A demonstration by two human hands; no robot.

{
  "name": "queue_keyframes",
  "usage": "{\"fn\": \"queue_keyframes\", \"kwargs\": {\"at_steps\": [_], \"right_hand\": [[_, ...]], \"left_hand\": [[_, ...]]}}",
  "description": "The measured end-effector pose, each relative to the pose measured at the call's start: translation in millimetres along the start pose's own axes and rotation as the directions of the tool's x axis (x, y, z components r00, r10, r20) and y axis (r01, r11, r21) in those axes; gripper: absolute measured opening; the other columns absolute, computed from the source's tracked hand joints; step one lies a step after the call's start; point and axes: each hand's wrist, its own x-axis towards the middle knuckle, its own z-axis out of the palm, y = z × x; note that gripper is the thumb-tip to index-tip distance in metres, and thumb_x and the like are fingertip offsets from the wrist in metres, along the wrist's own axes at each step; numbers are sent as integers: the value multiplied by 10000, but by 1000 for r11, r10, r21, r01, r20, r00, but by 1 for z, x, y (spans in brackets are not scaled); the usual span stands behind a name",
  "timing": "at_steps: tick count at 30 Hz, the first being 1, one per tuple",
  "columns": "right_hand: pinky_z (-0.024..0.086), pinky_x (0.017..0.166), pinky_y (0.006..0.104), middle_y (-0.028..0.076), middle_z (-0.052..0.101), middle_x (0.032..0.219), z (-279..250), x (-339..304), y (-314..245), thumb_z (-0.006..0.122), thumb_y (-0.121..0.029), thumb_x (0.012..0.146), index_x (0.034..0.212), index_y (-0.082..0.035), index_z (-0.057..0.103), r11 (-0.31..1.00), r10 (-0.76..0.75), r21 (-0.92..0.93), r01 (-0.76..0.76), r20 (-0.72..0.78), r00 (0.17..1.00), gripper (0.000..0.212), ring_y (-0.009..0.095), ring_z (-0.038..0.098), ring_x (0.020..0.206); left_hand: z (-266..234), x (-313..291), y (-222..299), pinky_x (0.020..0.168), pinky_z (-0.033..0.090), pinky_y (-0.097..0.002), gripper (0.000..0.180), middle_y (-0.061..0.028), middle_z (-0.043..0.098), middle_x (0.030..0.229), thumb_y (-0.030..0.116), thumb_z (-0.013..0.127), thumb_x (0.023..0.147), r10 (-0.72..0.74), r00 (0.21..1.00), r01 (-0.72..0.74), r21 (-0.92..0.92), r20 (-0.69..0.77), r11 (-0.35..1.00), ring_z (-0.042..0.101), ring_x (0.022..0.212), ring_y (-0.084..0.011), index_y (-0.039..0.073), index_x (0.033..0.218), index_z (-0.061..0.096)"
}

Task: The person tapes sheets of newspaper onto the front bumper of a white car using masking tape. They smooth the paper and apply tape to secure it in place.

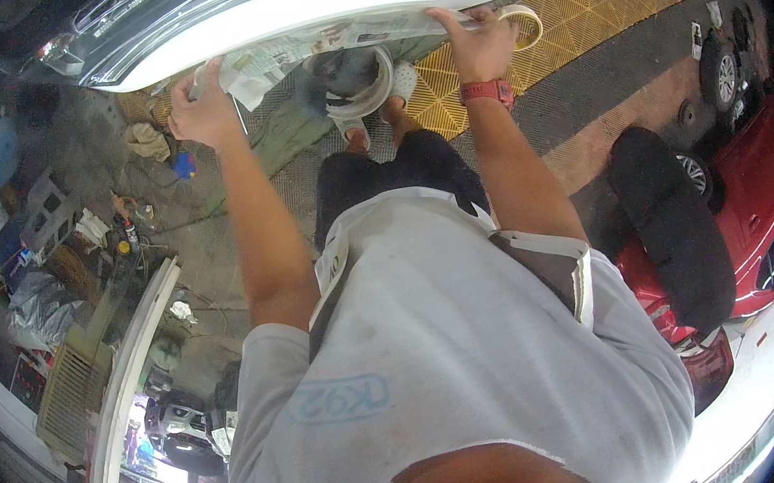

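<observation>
A strip of newspaper [289, 54] stretches between my two hands, just under the white lower edge of a car panel [284, 10]. My left hand [203, 112] is closed on the strip's left end, where a loose corner hangs down. At the other end, my right hand [482, 47] pinches the strip near the panel's right corner. A roll of masking tape [536, 26] rests against the right hand's outer side; whether fingers go through it is hidden. Both arms are raised and reaching forward.
A round white bucket [362, 106] stands by my feet, partly under the newspaper. Yellow floor grating [562, 21] lies to the right. Further right are a red car [746, 210], a black panel [671, 219] and a wheel [722, 77]. Clutter and a blue object [185, 165] lie left.
</observation>
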Motion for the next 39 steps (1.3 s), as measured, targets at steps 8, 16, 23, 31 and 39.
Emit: {"fn": "queue_keyframes", "kwargs": {"at_steps": [8, 16, 23, 31, 39], "right_hand": [[550, 797, 390, 177, 763, 904, -2, 1, 20, 946, -563, 731, 914, -4, 809, 960, 189, 183, -211, 132, 973, 603, 286, 706, 832], [555, 931, 470, 287, 750, 1169, 2, 9, 71, 860, -452, 856, 1164, 52, 743, 908, 283, 350, -229, -111, 953, 602, 428, 726, 1047], [500, 1085, 496, 355, 660, 1345, 12, -81, 105, 804, -612, 869, 1412, 97, 589, 921, 292, 202, -334, 214, 932, 918, 479, 649, 1262], [383, 1212, 463, 294, 582, 1509, 28, -170, 126, 552, -889, 884, 1565, 126, 425, 510, 480, 157, -846, 764, 431, 1228, 416, 564, 1409], [603, 890, 420, 155, 707, 1212, -23, -81, 89, 597, -363, 1112, 1360, 19, 595, -349, 302, 706, -617, 708, 639, 455, 264, 712, 989]], "left_hand": [[17, 0, -31, 984, 525, -397, 699, -140, 713, 1309, 399, 840, 936, -395, 800, 596, -526, 452, 606, 687, 1156, -247, -37, 1427, 602], [43, -50, -122, 1092, 484, -443, 736, -190, 709, 1374, 401, 862, 885, -295, 694, 480, -117, 657, 870, 671, 1270, -328, -11, 1448, 628], [-21, -81, -105, 1085, 449, -364, 711, -78, 642, 1488, 393, 785, 973, -38, 380, 417, -134, 924, 899, 603, 1312, -228, 37, 1538, 544], [-102, -13, 0, 1131, 498, -439, 593, -115, 693, 1347, 239, 735, 1005, 173, 231, 840, -286, 957, 460, 651, 1282, -290, -20, 1495, 521], [-56, 70, 93, 1226, 395, -646, 493, -222, 644, 1420, 309, 582, 1084, 562, 387, 906, -416, 731, -83, 592, 1361, -401, -55, 1416, 571]]}}
